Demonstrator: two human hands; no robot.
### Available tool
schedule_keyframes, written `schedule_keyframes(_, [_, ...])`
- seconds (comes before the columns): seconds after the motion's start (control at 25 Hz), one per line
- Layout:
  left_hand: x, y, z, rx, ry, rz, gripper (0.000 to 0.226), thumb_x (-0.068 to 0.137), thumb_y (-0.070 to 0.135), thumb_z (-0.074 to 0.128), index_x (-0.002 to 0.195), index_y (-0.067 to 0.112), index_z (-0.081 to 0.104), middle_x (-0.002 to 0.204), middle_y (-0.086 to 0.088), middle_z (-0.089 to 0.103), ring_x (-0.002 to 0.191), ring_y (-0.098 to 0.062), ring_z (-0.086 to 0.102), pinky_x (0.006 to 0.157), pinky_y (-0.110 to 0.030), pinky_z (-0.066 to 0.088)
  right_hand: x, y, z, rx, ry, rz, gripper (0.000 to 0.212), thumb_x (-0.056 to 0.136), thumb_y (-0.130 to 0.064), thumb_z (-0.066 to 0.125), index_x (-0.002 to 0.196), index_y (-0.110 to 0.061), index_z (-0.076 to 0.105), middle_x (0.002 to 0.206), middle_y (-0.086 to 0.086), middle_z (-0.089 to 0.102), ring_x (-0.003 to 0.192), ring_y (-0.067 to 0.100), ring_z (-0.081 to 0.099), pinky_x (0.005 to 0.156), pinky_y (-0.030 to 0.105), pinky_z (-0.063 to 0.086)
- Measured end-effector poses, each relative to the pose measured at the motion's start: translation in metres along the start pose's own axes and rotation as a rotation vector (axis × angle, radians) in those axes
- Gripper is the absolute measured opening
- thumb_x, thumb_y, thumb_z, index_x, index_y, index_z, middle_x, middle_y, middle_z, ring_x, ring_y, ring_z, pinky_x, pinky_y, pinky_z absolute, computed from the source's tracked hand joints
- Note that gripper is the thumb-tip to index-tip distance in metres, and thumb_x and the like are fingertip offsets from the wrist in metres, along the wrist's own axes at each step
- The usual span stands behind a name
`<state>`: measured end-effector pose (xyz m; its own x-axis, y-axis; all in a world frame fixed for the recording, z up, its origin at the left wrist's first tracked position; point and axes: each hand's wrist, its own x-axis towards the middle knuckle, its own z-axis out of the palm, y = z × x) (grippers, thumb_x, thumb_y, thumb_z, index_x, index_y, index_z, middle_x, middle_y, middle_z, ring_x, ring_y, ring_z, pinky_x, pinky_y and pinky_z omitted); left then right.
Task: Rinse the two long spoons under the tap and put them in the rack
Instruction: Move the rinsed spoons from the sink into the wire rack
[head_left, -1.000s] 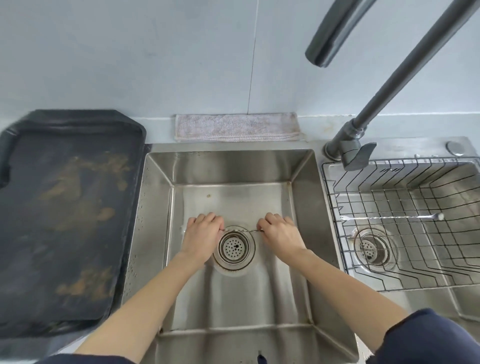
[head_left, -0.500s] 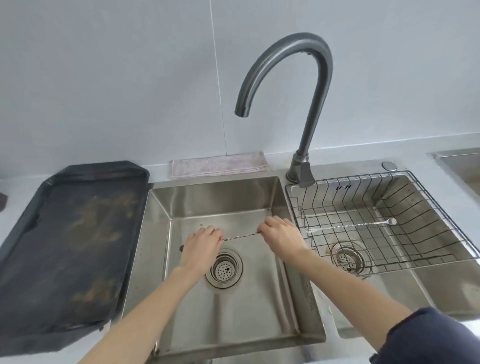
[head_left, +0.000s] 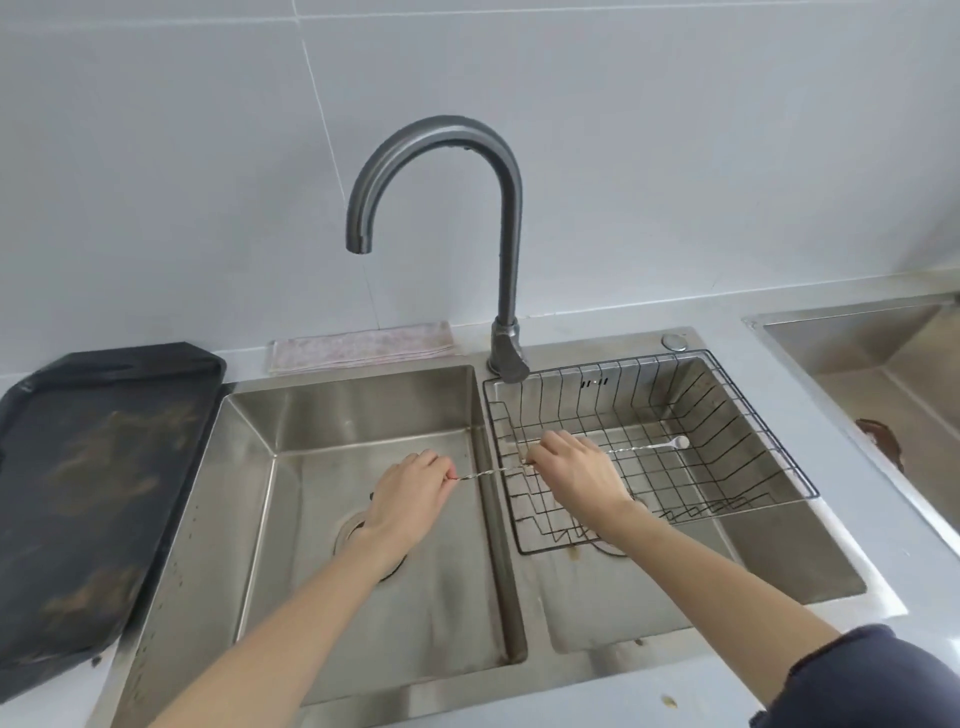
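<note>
A long thin twisted metal spoon (head_left: 488, 472) is held level between both hands, spanning the divider between the two basins. My left hand (head_left: 410, 488) pinches its left end over the left basin. My right hand (head_left: 571, 470) pinches its other end over the left edge of the black wire rack (head_left: 753, 431). A second long spoon (head_left: 654, 446) lies across the rack, its small round bowl at the right. The grey curved tap (head_left: 498, 171) stands behind the divider, its spout over the left basin, with no water visibly running.
A double steel sink (head_left: 363, 405) fills the middle. A dark stained tray (head_left: 98, 467) lies on the counter at left. A folded cloth (head_left: 358, 345) rests behind the left basin. Another steel basin (head_left: 872, 358) sits at far right.
Both hands have lifted the spoon from near the left basin's drain and carried it rightward; my right hand is now over the rack. The camera has tilted up, showing the whole tap.
</note>
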<state>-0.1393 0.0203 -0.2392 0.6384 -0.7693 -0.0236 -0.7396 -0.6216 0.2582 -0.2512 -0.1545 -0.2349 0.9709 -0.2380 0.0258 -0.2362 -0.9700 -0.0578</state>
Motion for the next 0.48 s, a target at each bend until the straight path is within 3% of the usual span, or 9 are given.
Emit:
schedule_keyframes(0.08, [0.008,0.02,0.004,-0.014,-0.004,0.018,0.024,0.095,0.026,0.041,0.109,0.014,0.058,0.113,-0.001,0.061,0.105,-0.02,0.056,0.086,-0.032,0.045,-0.01,0.022,-0.003,-0.006,0.037,-0.008,0.021,0.085,0.0,0.057,0.103,-0.009,0.063,0.097,0.008,0.065,0.094,0.026,0.061,0.078,0.036,0.049])
schedule_keyframes(0.16, [0.016,0.038,0.009,-0.027,-0.013,0.033,0.023,0.094,0.025,0.043,0.107,0.015,0.059,0.112,-0.001,0.061,0.104,-0.02,0.056,0.086,-0.034,0.047,-0.021,0.04,-0.01,-0.023,0.086,-0.041,0.027,0.06,0.002,0.08,0.081,-0.013,0.069,0.075,0.003,0.068,0.071,0.021,0.066,0.06,0.028,0.054])
schedule_keyframes(0.28, [0.03,0.066,0.018,-0.045,-0.017,0.047,0.021,0.093,0.024,0.046,0.106,0.016,0.059,0.11,-0.001,0.062,0.105,-0.02,0.057,0.084,-0.033,0.047,-0.033,0.068,-0.02,-0.083,0.088,-0.042,0.038,0.036,-0.001,0.09,0.063,-0.017,0.069,0.057,-0.002,0.064,0.051,0.016,0.064,0.043,0.021,0.05])
schedule_keyframes(0.36, [0.038,0.083,0.024,-0.042,-0.013,0.058,0.021,0.093,0.023,0.046,0.107,0.017,0.059,0.109,0.0,0.062,0.103,-0.019,0.057,0.082,-0.031,0.047,-0.039,0.091,-0.019,-0.13,0.106,-0.043,0.039,0.034,-0.002,0.089,0.063,-0.019,0.069,0.056,-0.003,0.064,0.051,0.014,0.063,0.042,0.02,0.047])
schedule_keyframes(0.48, [0.05,0.106,0.034,-0.041,-0.009,0.067,0.02,0.093,0.024,0.045,0.106,0.018,0.059,0.107,0.001,0.062,0.101,-0.018,0.057,0.081,-0.031,0.048,-0.046,0.126,-0.011,-0.086,0.066,-0.022,0.031,0.049,0.003,0.083,0.072,-0.013,0.068,0.066,0.002,0.067,0.062,0.021,0.067,0.05,0.026,0.052])
